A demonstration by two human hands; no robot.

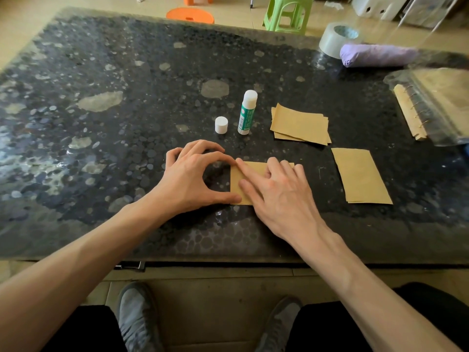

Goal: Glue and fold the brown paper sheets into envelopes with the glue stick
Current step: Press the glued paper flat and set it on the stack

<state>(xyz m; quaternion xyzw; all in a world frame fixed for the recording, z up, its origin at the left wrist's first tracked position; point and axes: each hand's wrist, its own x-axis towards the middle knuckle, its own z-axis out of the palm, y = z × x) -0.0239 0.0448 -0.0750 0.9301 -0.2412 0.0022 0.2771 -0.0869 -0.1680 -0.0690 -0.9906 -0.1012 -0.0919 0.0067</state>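
A folded brown paper sheet (237, 182) lies flat on the dark speckled table (114, 138) in front of me. My left hand (193, 179) touches its left edge with forefinger and thumb tips, fingers spread. My right hand (276, 191) lies on top of the sheet, forefinger pressed along the fold, hiding most of it. Behind stands the green and white glue stick (247, 113), uncapped, with its white cap (221, 125) next to it on the left. A small stack of brown sheets (300, 124) lies to its right. A folded brown piece (361, 175) rests at the right.
At the back right are a roll of grey tape (336, 39) and a purple bundle (378, 55). A clear plastic bag with a bound paper pad (436, 105) lies at the right edge. Orange stools (190, 15) and a green stool (288, 12) stand beyond the table.
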